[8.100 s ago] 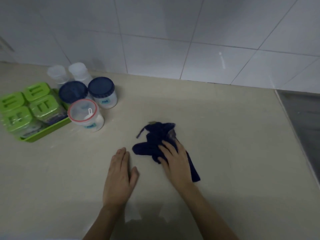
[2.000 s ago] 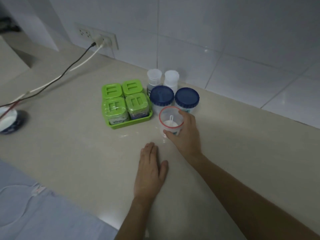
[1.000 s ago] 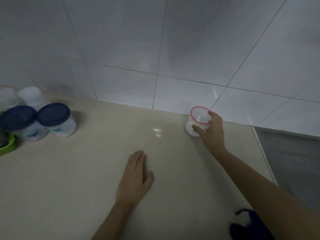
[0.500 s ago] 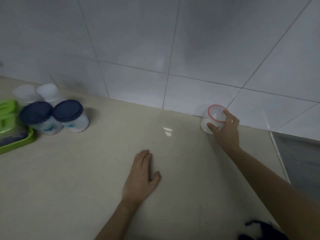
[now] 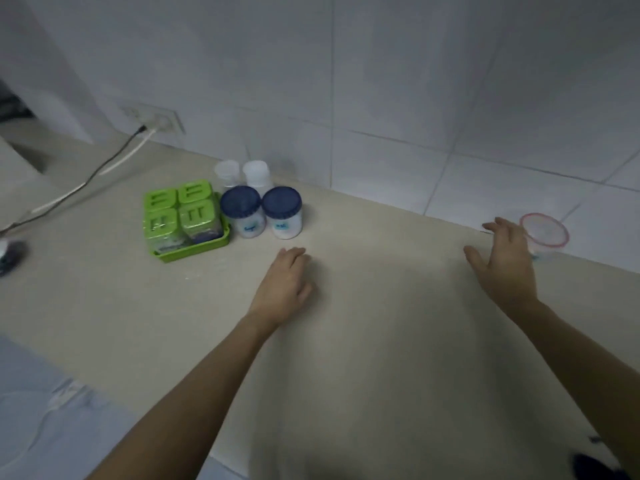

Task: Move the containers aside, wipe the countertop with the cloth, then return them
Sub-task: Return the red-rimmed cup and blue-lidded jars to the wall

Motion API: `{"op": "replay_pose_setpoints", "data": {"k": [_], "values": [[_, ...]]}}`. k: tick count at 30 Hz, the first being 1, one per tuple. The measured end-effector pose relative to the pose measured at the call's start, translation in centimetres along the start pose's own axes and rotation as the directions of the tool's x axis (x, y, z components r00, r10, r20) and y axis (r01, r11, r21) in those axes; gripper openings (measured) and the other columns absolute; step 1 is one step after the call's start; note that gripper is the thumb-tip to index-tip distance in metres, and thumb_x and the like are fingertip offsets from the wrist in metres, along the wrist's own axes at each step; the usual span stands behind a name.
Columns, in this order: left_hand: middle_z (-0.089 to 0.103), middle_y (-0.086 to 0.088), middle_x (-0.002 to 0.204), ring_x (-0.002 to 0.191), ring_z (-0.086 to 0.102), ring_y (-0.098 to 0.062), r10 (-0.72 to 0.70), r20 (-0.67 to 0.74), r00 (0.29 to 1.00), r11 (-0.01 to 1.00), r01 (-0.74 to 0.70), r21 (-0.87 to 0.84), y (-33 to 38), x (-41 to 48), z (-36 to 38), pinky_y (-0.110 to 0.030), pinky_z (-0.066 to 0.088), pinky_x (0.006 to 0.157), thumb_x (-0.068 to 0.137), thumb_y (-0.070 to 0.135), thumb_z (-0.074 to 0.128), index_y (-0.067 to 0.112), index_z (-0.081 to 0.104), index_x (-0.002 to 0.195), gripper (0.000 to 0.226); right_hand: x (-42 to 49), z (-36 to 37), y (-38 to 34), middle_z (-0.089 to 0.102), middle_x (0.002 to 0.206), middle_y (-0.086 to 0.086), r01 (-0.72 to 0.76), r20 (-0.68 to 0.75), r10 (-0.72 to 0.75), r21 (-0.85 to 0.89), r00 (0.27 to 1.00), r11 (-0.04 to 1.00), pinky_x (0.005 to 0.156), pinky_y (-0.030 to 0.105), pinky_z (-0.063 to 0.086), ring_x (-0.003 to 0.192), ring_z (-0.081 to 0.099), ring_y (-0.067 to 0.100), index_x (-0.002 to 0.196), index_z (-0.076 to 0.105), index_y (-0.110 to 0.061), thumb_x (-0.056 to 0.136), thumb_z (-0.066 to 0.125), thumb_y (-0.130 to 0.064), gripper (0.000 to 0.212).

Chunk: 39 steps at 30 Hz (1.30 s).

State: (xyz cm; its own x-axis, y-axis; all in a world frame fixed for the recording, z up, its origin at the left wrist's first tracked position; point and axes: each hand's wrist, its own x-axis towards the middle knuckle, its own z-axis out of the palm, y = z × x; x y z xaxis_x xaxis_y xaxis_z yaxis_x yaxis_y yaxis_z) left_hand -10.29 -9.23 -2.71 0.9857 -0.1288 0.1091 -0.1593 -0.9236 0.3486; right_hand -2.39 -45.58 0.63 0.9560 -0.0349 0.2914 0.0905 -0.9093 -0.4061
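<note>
A clear jar with a red rim [image 5: 544, 234] stands on the beige countertop [image 5: 363, 341] by the wall at the far right. My right hand [image 5: 504, 263] hovers just left of it, fingers spread, holding nothing. My left hand [image 5: 283, 284] rests palm down in the middle of the counter. Two blue-lidded jars [image 5: 241, 211] [image 5: 283, 212] stand side by side left of centre, with two small clear cups [image 5: 227, 172] [image 5: 256, 173] behind them. A green tray [image 5: 194, 247] with several green-lidded boxes sits beside them. A corner of the dark blue cloth [image 5: 588, 467] shows at the bottom right.
A wall socket [image 5: 162, 121] with two cables [image 5: 104, 168] trailing over the counter is at the back left. A small dark and white object [image 5: 7, 256] lies at the left edge. The tiled wall [image 5: 381, 98] borders the counter's far side.
My right hand has let go of the red-rimmed jar, which stays by the wall, and has drawn back to the left. The view has swung left, bringing the other containers back into sight.
</note>
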Motion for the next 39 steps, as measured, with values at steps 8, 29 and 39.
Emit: {"op": "replay_pose_setpoints", "data": {"k": [8, 29, 39], "values": [[0.051, -0.02, 0.128, 0.122, 0.045, -0.034, -0.232, -0.213, 0.949, 0.968, 0.202, -0.152, -9.9, 2.3, -6.8, -0.034, 0.031, 0.105, 0.081, 0.018, 0.056, -0.001, 0.053, 0.124, 0.047, 3.1, 6.7, -15.1, 0.051, 0.128, 0.011, 0.027, 0.561, -0.141, 0.207, 0.816, 0.978, 0.086, 0.03, 0.041, 0.096, 0.053, 0.017, 0.126, 0.048, -0.011, 0.087, 0.062, -0.038, 0.05], [0.065, -0.006, 0.107, 0.108, 0.052, -0.028, -0.365, -0.256, 0.895, 0.93, 0.363, -0.058, -16.3, 9.9, -4.7, -0.052, 0.019, 0.112, 0.059, 0.063, 0.059, 0.023, 0.059, 0.112, 0.066, 7.5, 17.8, -28.7, 0.046, 0.123, 0.007, 0.137, 0.348, -0.25, 0.318, 0.904, 0.938, 0.079, 0.032, 0.047, 0.102, 0.055, 0.028, 0.112, 0.052, -0.018, 0.061, 0.081, -0.03, 0.06], [0.055, -0.012, 0.119, 0.108, 0.054, -0.028, -0.053, -0.3, 0.952, 0.97, -0.021, -0.24, -10.8, 8.3, -3.9, -0.038, 0.048, 0.092, 0.061, 0.05, 0.067, 0.015, 0.063, 0.113, 0.063, 6.2, 11.6, -18.8, 0.045, 0.126, -0.001, -0.043, 0.348, -0.086, 0.347, 0.933, 0.937, 0.084, 0.029, 0.042, 0.108, 0.051, 0.019, 0.114, 0.052, -0.026, 0.061, 0.085, -0.03, 0.062]]}}
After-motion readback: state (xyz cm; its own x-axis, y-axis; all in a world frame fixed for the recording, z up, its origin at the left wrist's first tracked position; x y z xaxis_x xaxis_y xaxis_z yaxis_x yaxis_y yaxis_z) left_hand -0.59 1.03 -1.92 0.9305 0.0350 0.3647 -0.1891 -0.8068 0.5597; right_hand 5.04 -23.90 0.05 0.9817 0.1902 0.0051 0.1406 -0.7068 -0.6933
